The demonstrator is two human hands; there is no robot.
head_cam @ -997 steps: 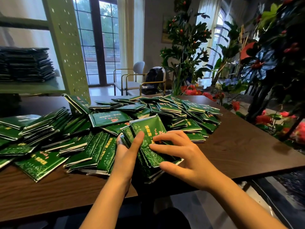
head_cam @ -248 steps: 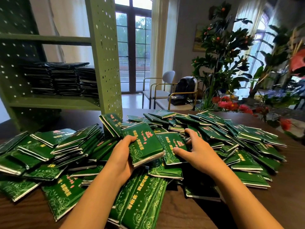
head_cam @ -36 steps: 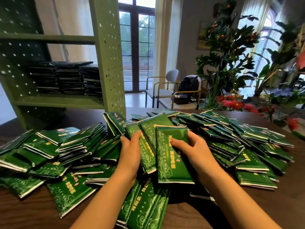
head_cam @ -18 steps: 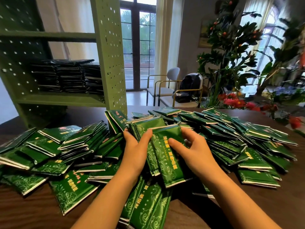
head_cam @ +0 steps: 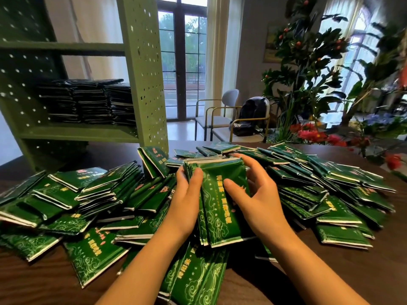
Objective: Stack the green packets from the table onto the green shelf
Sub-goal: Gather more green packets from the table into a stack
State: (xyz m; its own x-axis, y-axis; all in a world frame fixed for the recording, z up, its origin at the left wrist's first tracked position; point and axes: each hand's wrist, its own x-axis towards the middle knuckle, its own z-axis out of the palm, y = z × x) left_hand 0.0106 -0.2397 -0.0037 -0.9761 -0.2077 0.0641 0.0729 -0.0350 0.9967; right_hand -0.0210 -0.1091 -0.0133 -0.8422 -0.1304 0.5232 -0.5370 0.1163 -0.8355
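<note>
At table centre, the bundle (head_cam: 222, 194) of green packets stands tilted back, clamped between both hands. Left hand (head_cam: 187, 201): fingers curled round the bundle's left edge, thumb on the front face. Right hand (head_cam: 257, 199): thumb pressing the front face, fingers wrapped over the top right corner, slightly spread. The bundle's bottom edge is touching or just above the packets below; can't tell which.

Step, as I judge it: gathering and squaring a bundle, not yet lifted toward the shelf (head_cam: 77, 130). The next move calls for a firm two-hand squeeze so the slick packets don't fan out, then a lift clear and a carry up-left.

Loose packets (head_cam: 99, 194) cover most of the table (head_cam: 33, 282) on both sides of the hands, a few leaning on the shelf's post (head_cam: 143, 73). The shelf holds dark stacks (head_cam: 88, 102) side by side, reaching the post; room shows above them. The carry should probably pass left of the post. Chairs (head_cam: 222, 111) and plants (head_cam: 308, 73) stand well behind, out of the way.
</note>
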